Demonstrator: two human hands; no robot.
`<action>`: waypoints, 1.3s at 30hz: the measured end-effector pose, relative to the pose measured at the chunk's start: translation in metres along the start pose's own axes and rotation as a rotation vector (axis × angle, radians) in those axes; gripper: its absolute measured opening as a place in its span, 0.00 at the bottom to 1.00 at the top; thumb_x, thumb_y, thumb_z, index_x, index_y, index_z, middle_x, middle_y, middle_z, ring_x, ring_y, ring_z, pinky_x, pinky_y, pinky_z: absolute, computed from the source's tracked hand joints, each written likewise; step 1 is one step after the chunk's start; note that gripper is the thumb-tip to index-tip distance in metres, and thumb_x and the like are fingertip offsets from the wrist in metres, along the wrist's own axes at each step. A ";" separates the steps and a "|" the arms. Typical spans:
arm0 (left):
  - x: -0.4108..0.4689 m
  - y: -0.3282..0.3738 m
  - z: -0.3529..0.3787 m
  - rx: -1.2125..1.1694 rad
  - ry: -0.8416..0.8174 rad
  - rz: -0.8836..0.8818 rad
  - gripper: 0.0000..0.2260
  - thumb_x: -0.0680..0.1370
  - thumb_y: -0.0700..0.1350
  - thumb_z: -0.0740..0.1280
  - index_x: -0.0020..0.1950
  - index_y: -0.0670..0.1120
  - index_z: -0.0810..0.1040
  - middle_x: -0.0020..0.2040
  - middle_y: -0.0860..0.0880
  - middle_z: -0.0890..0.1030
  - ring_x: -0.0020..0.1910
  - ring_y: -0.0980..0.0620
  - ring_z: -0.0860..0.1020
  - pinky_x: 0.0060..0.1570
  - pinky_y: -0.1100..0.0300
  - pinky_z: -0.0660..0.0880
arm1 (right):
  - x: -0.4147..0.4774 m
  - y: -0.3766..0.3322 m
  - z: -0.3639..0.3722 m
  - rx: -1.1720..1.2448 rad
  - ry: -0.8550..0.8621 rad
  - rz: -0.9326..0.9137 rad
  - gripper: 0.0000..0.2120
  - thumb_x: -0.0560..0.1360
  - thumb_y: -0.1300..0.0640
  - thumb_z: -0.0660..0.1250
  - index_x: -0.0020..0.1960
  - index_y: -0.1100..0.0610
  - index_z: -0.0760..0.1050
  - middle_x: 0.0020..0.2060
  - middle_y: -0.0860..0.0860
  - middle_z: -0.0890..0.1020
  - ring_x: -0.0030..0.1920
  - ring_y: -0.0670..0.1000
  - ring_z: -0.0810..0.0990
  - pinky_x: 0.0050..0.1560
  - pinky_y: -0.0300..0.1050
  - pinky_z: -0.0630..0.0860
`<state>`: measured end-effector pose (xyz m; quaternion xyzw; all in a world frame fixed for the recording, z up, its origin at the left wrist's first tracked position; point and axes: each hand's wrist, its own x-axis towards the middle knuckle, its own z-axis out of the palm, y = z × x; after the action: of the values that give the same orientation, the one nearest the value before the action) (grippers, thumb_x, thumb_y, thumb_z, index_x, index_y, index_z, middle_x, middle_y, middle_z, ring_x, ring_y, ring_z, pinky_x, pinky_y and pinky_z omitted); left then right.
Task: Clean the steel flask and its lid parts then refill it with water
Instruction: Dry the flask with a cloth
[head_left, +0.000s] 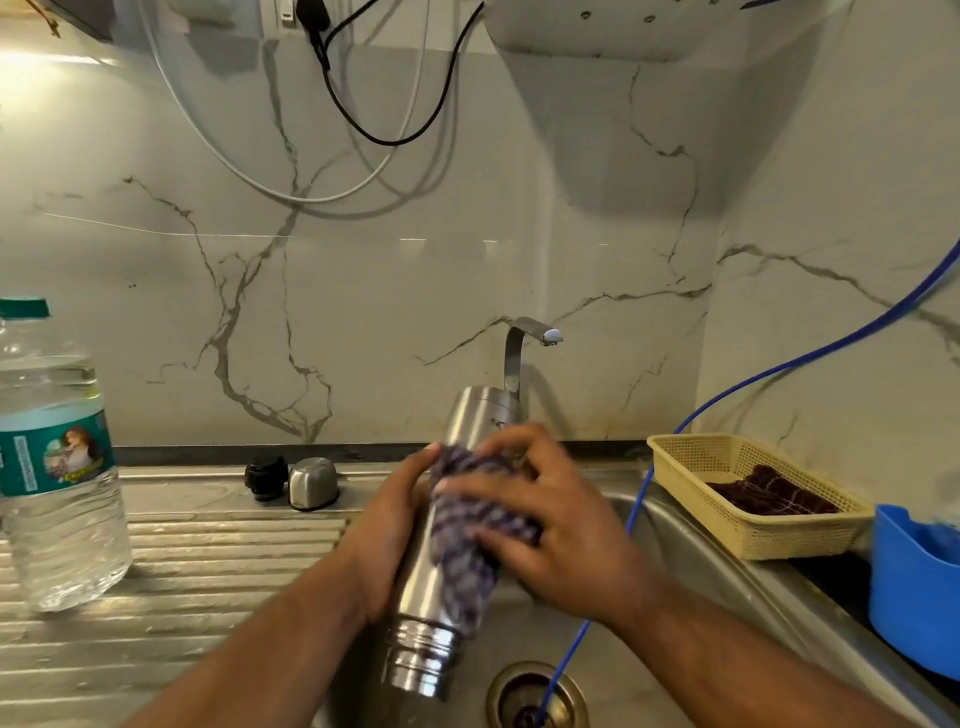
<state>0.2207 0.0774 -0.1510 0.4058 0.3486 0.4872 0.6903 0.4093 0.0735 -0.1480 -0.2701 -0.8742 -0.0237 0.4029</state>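
The steel flask (470, 415) hangs upside down over the sink (691, 551), its threaded mouth pointing down near the drain. My left hand (387, 535) grips its body from the left. My right hand (540, 514) presses a purple-and-white checked cloth (467, 545) around the flask's middle, fingers curled over the cloth. The steel cap (313, 483) and the black inner stopper (266, 477) rest on the drainboard at the back, left of the flask.
A plastic water bottle (52, 467) with a green cap stands on the ribbed drainboard (208, 571) at the left. The tap (524, 348) rises behind the flask. A blue tube (779, 369) runs down into the drain (535, 696). A cream basket (748, 493) and a blue tub (914, 587) sit right.
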 end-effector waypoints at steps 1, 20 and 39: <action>0.002 0.001 -0.005 -0.019 -0.001 0.001 0.28 0.78 0.61 0.63 0.58 0.37 0.84 0.51 0.35 0.83 0.45 0.39 0.82 0.53 0.48 0.77 | -0.002 -0.002 0.001 -0.054 -0.080 -0.113 0.19 0.77 0.44 0.70 0.68 0.35 0.74 0.68 0.40 0.66 0.66 0.39 0.69 0.62 0.38 0.75; -0.005 0.001 -0.003 0.063 0.013 -0.041 0.30 0.76 0.64 0.68 0.65 0.40 0.81 0.61 0.33 0.82 0.56 0.36 0.81 0.62 0.41 0.76 | 0.004 0.009 -0.010 -0.001 -0.160 0.009 0.20 0.76 0.45 0.72 0.66 0.31 0.75 0.67 0.31 0.62 0.66 0.36 0.68 0.65 0.36 0.74; -0.004 -0.008 0.012 0.194 0.025 -0.051 0.28 0.70 0.63 0.73 0.55 0.40 0.86 0.52 0.38 0.86 0.48 0.39 0.84 0.63 0.37 0.76 | 0.008 0.040 -0.021 0.150 0.265 0.293 0.21 0.71 0.56 0.79 0.57 0.35 0.82 0.59 0.39 0.73 0.62 0.40 0.75 0.67 0.38 0.72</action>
<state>0.2330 0.0692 -0.1532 0.4557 0.4127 0.4385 0.6555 0.4397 0.1060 -0.1353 -0.3580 -0.7643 0.0651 0.5323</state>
